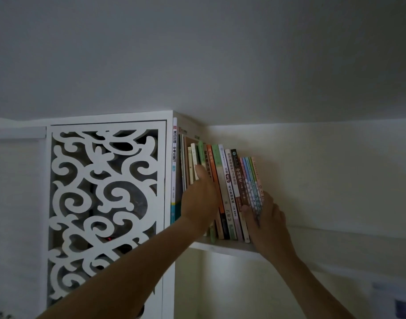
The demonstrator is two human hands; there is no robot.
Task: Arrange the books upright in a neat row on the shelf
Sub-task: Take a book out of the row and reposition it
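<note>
Leaning slightly, books [222, 192] are stood in a row on the white shelf [231, 248]; left hand [198, 199] pressed against left spines, thumb raised; right hand [265, 217] pinching the thin right-end books; fretwork panel [103, 203] at left

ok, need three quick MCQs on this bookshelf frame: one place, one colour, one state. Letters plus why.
1. The carved panel is where from the books?
A left
B right
C above

2. Shelf board colour?
A black
B white
C red

3. How does the books' right end stand?
A flat in a stack
B leaning, tops tilted left
C fallen off

Answers:
1 A, the panel fills the frame's left side.
2 B, the board is white.
3 B, the thin books slant while the right hand grips them; the left hand rests on the spines.
</note>
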